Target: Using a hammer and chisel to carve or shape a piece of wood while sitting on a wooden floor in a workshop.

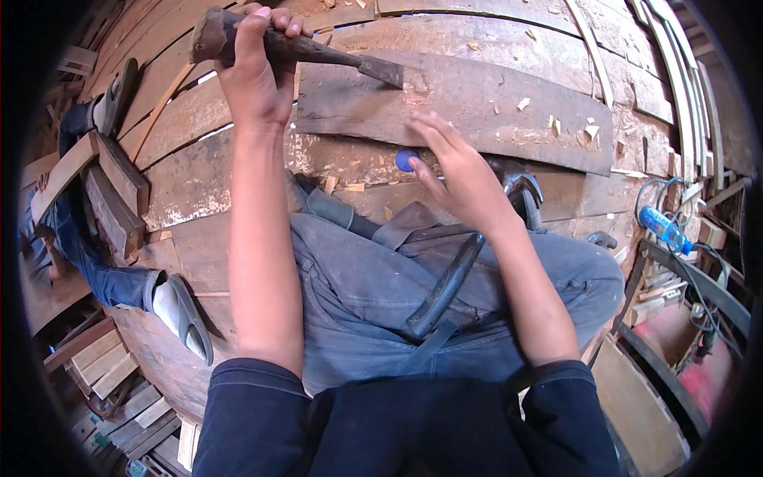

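1. The left hand point(261, 83), at upper left, has its fingers clamped around the dark, thick handle of a chisel point(330, 56). The tool slants down to the right, its tip meeting a dark plank point(493, 111).
2. That plank lies across the wooden floor point(183, 183), ahead of the seated person; pale wood chips point(592, 131) are scattered over it.
3. The right hand point(465, 175), slightly blurred, is near the plank's closer edge, thumb and fingers apart. A small blue disc point(404, 160) sits beside the thumb tip; whether they touch, I cannot tell.
4. A hammer point(453, 286) rests across the person's grey trousers point(358, 270), passing beneath the right forearm.
5. At far right lies a clear bottle point(666, 230) with a blue label.
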`<state>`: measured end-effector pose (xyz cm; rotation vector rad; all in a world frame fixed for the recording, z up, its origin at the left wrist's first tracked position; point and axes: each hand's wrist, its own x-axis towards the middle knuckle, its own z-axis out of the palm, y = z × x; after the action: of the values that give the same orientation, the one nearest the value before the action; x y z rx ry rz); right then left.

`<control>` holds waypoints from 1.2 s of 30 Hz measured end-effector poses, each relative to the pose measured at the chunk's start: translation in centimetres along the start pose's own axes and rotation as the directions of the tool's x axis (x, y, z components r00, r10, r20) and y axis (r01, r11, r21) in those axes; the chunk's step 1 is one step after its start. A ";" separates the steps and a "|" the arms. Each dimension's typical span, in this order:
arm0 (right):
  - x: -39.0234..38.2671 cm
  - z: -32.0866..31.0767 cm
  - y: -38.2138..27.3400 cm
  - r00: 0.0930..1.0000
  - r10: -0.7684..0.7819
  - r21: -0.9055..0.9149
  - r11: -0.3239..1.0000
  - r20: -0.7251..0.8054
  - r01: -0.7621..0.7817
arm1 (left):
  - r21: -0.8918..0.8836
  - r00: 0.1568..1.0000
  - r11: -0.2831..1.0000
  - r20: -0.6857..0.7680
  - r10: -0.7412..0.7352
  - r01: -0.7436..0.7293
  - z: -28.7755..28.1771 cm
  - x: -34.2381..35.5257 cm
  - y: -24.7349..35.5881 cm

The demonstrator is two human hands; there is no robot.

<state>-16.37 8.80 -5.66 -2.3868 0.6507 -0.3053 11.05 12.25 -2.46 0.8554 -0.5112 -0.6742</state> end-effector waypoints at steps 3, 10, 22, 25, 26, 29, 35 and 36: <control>-2.1 -2.6 -1.9 0.942 0.047 0.068 0.995 0.332 -0.074 | 0.030 0.999 0.999 -0.006 0.031 -0.031 0.1 -0.2 -0.1; -9.6 -3.6 -5.0 0.893 0.336 -0.560 0.820 0.300 -0.120 | -0.081 0.996 0.994 -0.055 0.065 -0.069 0.7 -0.9 -0.6; -11.4 0.3 -4.4 0.800 0.582 -0.207 0.773 -0.145 -0.599 | -0.019 0.989 0.996 -0.121 0.083 -0.086 0.3 -0.6 -1.4; -10.8 0.9 -5.3 0.862 0.506 -0.551 0.718 -0.005 -0.425 | -0.019 0.986 0.992 -0.120 0.119 -0.122 0.3 -0.6 -1.6; -10.5 0.8 -5.6 0.843 0.532 -0.587 0.709 0.081 -0.391 | -0.007 0.985 0.993 -0.123 0.120 -0.122 0.2 -0.6 -1.6; -10.4 -1.4 -5.7 0.753 0.657 0.061 0.750 0.047 -0.658 | 0.033 0.979 0.993 -0.168 0.114 -0.110 0.0 -0.8 -1.6; -13.4 -5.7 -5.9 0.463 0.619 0.740 -0.660 0.635 -0.132 | 0.072 0.978 0.994 -0.182 0.100 -0.088 -0.3 -0.6 -2.0; -13.9 -5.7 -6.7 0.404 0.549 0.665 -0.705 0.732 -0.245 | 0.054 0.977 0.993 -0.184 0.111 -0.103 -0.2 -0.6 -2.2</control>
<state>-27.77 17.61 2.20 0.1018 1.1079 -0.3165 10.09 11.76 -4.46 0.9160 -0.4014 -0.4798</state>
